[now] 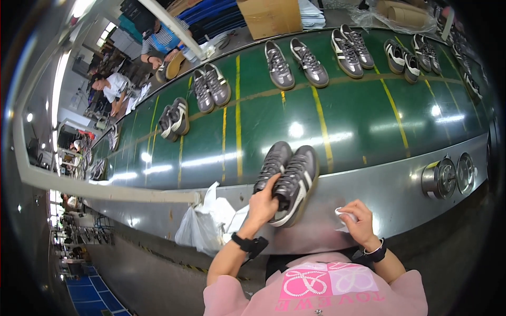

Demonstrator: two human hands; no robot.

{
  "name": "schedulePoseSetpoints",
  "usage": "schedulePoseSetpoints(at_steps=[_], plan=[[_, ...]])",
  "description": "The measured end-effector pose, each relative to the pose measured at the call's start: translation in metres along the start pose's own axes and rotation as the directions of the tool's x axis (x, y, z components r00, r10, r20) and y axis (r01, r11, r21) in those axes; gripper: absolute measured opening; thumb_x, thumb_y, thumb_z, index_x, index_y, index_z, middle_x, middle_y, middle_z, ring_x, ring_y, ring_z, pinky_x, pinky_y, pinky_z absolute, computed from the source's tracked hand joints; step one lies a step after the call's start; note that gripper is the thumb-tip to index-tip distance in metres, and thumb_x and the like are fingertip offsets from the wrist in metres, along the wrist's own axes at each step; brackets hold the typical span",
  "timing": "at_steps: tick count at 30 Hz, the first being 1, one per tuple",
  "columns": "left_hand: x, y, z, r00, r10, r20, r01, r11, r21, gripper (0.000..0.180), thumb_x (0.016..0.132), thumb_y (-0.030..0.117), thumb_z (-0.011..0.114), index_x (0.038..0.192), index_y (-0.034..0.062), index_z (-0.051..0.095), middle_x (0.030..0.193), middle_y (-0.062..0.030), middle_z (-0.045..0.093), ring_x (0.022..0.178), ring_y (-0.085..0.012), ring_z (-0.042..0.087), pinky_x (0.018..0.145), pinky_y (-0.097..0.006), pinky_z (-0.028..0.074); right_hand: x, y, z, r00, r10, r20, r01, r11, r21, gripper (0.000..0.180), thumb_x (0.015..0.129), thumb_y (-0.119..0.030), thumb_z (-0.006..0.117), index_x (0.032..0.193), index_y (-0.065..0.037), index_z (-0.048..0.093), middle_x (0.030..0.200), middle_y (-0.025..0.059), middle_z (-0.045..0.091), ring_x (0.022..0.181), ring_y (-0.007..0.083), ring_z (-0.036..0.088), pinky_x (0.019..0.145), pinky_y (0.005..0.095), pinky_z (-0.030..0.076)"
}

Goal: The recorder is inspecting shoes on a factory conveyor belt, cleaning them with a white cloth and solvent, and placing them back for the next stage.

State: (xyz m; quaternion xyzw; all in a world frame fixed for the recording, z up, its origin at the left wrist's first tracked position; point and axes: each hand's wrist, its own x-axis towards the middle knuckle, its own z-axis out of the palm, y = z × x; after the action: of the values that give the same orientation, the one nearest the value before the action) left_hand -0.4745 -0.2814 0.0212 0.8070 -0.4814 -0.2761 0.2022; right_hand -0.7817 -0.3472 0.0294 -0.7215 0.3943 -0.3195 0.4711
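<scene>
My left hand (pixel 263 204) is closed on the ankle end of the near pair of grey shoes (pixel 298 181), one finger laid along the opening of the right-hand shoe; the tips of the other fingers are hidden from me. The shoes sit side by side across the belt's near edge, toes over the green belt (pixel 269 117) and heels over the metal ledge (pixel 390 184). Whether they rest there or hang just above it, I cannot tell. My right hand (pixel 361 224) pinches a crumpled white cloth (pixel 341 213) between thumb and fingers over the ledge, to the right of the heels and apart from them.

Just left of the shoes, at the ledge's front edge, I see white paper (pixel 221 213) and a clear plastic bag (pixel 195 229), beside the end of a pale rail (pixel 116 190). Toward the ledge's right end are two round metal containers (pixel 440 178), near each other.

Along the belt's far edge I count several similar pairs, among them a pair with toes toward me (pixel 292 63) near the middle and a white-striped pair (pixel 352 51) to its right. Nearer the belt's left end stands another pair (pixel 174 118). Beyond the far edge are a cardboard box (pixel 270 18) and a co-worker in a striped top (pixel 163 39), holding a shoe with a tan sole (pixel 176 65).
</scene>
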Motion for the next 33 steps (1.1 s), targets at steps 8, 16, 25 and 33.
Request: schedulePoseSetpoints(at_steps=[8,16,25,33], plan=[[0.219,-0.024,-0.080,0.856,0.157,-0.493,-0.308,0.920,-0.242,0.069,0.072,-0.009,0.055,0.141,0.0021,0.051,0.138,-0.0182,0.059,0.133,-0.0290,0.053,0.112,-0.034,0.037,0.058,0.031,-0.001,0.983,0.184,-0.021,-0.183,0.982,0.043,0.017,0.079,0.001,0.075,0.094,-0.006,0.076,0.089,0.0086,0.066,0.081,0.0219,0.065,0.071,0.0318,0.052],[0.456,0.018,-0.127,0.768,0.056,-0.638,-0.038,0.998,0.043,0.050,0.089,0.030,0.067,0.134,0.0124,0.056,0.085,-0.0176,0.072,0.084,-0.0365,0.070,0.079,-0.047,0.053,0.090,0.049,0.002,0.937,0.330,-0.111,-0.326,0.944,0.058,0.014,0.078,0.001,0.074,0.091,-0.003,0.075,0.087,0.0085,0.065,0.079,0.0202,0.063,0.069,0.0301,0.050],[0.579,0.136,-0.015,0.951,0.055,-0.304,0.065,0.927,0.369,0.080,0.086,0.076,0.047,0.136,0.0164,0.062,0.139,-0.0214,0.057,0.137,-0.0390,0.040,0.116,-0.052,0.021,0.103,0.071,-0.003,0.867,0.445,-0.223,-0.439,0.895,0.076,0.016,0.079,0.000,0.075,0.094,-0.003,0.076,0.091,0.0082,0.068,0.082,0.0200,0.065,0.074,0.0300,0.052],[0.602,0.101,-0.008,0.911,0.138,-0.389,0.117,0.818,0.564,0.045,0.080,0.043,0.054,0.086,0.0050,0.077,0.094,-0.0189,0.074,0.089,-0.0337,0.072,0.078,-0.044,0.053,0.119,0.079,-0.016,0.807,0.519,-0.282,-0.496,0.855,0.154,0.017,0.083,-0.001,0.074,0.100,-0.005,0.077,0.093,0.0071,0.068,0.086,0.0192,0.066,0.078,0.0292,0.052]])
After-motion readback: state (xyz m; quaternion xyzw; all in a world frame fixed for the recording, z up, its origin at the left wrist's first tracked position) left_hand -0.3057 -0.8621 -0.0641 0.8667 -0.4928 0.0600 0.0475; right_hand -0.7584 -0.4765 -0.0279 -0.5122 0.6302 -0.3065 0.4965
